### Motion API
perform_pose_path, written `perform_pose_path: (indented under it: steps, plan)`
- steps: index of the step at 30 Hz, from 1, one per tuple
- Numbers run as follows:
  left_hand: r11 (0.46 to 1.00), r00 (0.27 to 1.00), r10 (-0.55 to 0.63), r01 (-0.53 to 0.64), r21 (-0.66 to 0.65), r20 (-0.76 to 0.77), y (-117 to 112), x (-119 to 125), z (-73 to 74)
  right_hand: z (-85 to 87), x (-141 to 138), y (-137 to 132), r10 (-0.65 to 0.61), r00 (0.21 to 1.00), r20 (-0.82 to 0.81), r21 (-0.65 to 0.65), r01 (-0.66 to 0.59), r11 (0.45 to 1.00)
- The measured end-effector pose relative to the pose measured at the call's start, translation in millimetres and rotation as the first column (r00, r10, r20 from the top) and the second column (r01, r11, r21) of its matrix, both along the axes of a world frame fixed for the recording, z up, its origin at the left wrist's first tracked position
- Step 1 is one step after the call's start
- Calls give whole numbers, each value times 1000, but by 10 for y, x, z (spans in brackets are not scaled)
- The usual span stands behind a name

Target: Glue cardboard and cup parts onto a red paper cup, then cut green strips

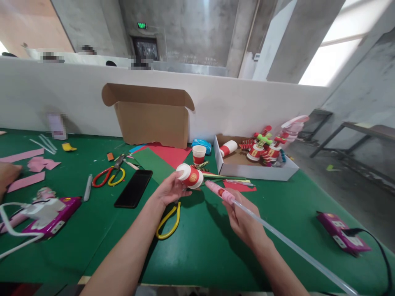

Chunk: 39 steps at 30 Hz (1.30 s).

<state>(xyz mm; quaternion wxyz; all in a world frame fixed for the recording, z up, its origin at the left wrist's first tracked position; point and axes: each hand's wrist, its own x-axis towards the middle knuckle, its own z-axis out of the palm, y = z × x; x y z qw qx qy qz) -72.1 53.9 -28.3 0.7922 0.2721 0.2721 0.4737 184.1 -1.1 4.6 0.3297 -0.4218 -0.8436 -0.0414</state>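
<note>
The glue stick (284, 237), a translucent rod, extends from the lower right edge to the rear of the pink hot-glue gun (219, 192). The right hand (242, 213) grasps the gun, fingers wrapped around its body. The gun tip points at the paper cup (193, 177); contact between them cannot be confirmed. The left hand (169, 189) grips this white cup with red band, holding it tilted sideways above the green tabletop (197, 246). A yellow scissor handle (178, 218) lies below the left hand.

Magenta blocks with cables sit on both sides: right block (341, 234) and left block (61, 213). The smartphone (133, 189) lies left of the left hand, beside the red-and-yellow-handled scissors (117, 162). Another person's hand (9, 174) is at the left edge.

Beyond the held cup: green sheet (152, 164), red sheet (173, 152) and upright paper cup (199, 155). To their right, the shallow white box (259, 172) contains a lying cup (228, 148) and decorated cup figures (255, 152). An open cardboard box (152, 121) stands against the white partition (234, 107).
</note>
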Motion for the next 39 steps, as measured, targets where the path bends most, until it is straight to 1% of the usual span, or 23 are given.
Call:
perform_pose_path:
  steps: [8,13,17,25,33,39]
  plan:
    - [1000,1000,-19,19,6,19,3,-12,-18,-25,8,-5,8,1000,-5,43,-8,999]
    - [1000,1000,-9,8,9,29,9,-15,-29,-16,7,7,-5,1000,-6,2,5,1000]
    - [998,998,-49,48,32,38,16,-33,-41,12,-4,2,0,1000,-22,-40,-1,999]
    - [998,996,-57,56,21,72,5,-46,-69,17,27,27,-3,998,-56,-38,1,999]
    - [1000,998,-26,26,0,63,-9,-33,-50,0,37,33,4,998,-62,-66,-8,998]
    - [999,999,-46,45,20,30,-2,-49,-57,-30,41,46,9,992,-128,-91,-20,996]
